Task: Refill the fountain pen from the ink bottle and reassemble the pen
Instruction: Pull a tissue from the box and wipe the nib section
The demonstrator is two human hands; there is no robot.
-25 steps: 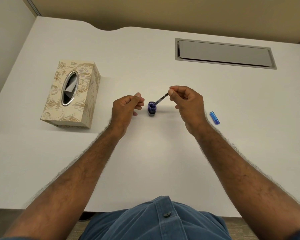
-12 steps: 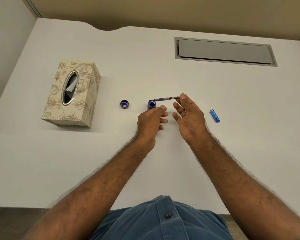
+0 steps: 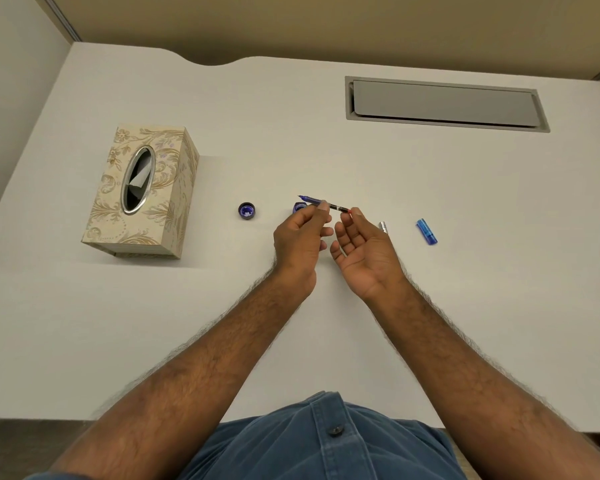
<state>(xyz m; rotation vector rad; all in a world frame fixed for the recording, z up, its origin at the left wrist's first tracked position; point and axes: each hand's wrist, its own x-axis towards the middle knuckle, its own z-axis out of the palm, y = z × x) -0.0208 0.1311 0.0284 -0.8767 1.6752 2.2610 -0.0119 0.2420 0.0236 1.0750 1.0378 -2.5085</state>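
Tabletop (image 3: 326, 161), white and wide, fills most of my view, with a grey hatch (image 3: 445, 102) set into it at the far right. On my left stands a tissue box (image 3: 140, 190) with gold scrollwork, a tissue showing in its oval slot. My blue shirt (image 3: 326, 441) shows at the near edge, and both my bare forearms reach out over the white surface.

My left hand (image 3: 300, 239) is curled, thumb and forefinger pinching the pen (image 3: 321, 203) near its middle. My right hand (image 3: 364, 249) lies palm up with the fingers loosely spread, and one fingertip (image 3: 353, 213) touches the pen's right end; I cannot tell whether it really grips there. I hold the pen almost level above the tabletop, its blue nib end pointing left and sitting just over the ink bottle (image 3: 298, 207), clear of the mouth. My left hand hides most of the bottle; only its dark blue rim shows.

To the left of the bottle, apart from it, the bottle cap (image 3: 247, 211) lies with its ink-stained inside facing up. Just beyond my right hand a small silver piece (image 3: 383, 226) rests on the tabletop, partly hidden by my fingers. Further right lies a blue pen part (image 3: 427, 232), well apart from both hands.
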